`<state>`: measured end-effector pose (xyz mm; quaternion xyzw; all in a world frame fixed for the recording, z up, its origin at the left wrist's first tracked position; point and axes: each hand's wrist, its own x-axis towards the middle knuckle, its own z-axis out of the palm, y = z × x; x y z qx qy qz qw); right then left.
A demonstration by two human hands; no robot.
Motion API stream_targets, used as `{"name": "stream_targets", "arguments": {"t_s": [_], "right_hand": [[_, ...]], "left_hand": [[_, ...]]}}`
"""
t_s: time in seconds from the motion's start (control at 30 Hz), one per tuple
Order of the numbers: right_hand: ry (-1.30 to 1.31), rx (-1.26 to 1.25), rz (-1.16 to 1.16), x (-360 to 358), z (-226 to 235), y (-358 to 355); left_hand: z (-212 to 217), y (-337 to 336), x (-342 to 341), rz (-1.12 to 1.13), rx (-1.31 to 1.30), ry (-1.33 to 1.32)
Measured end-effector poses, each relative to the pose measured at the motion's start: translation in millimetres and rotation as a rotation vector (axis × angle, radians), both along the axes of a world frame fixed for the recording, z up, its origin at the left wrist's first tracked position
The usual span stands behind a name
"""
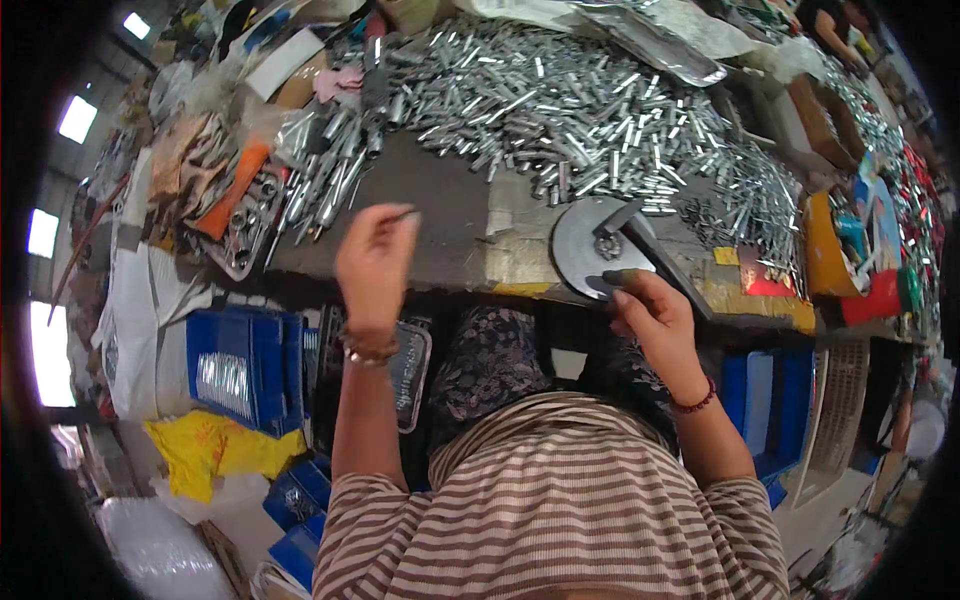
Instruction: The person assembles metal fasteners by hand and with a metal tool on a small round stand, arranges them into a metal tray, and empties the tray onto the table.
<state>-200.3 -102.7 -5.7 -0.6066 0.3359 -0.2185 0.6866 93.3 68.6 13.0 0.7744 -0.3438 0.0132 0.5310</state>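
My left hand (374, 262) is raised over the bench's front edge, its fingers drawn together. A small dark piece (405, 214) shows at its fingertips, too small to name. My right hand (655, 318) is at the near rim of a round grey metal disc (575, 243), thumb and forefinger curled toward each other. Something dark covers or sits at its fingertips; whether it is a finger cover or a held part is unclear. A black bar-like lever (665, 262) crosses the disc's right side from its hub.
A large heap of shiny metal tubes (560, 100) spreads over the bench (440, 200). Left stands a tray of metal parts (240, 240) with an orange-handled tool (235, 188). A yellow container (828, 245) stands right. Blue bins (235, 365) sit below; a person (835, 30) works far right.
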Motion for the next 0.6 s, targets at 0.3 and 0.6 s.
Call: {"name": "stream_targets", "arguments": {"t_s": [0.3, 0.6], "right_hand": [[-0.046, -0.138, 0.017, -13, -4, 9], [-0.041, -0.370, 0.041, -36, 17, -12]], "left_hand": [[-10, -143, -41, -0.226, 0.256, -0.312], [-7, -139, -38, -0.273, 0.248, -0.112]]}}
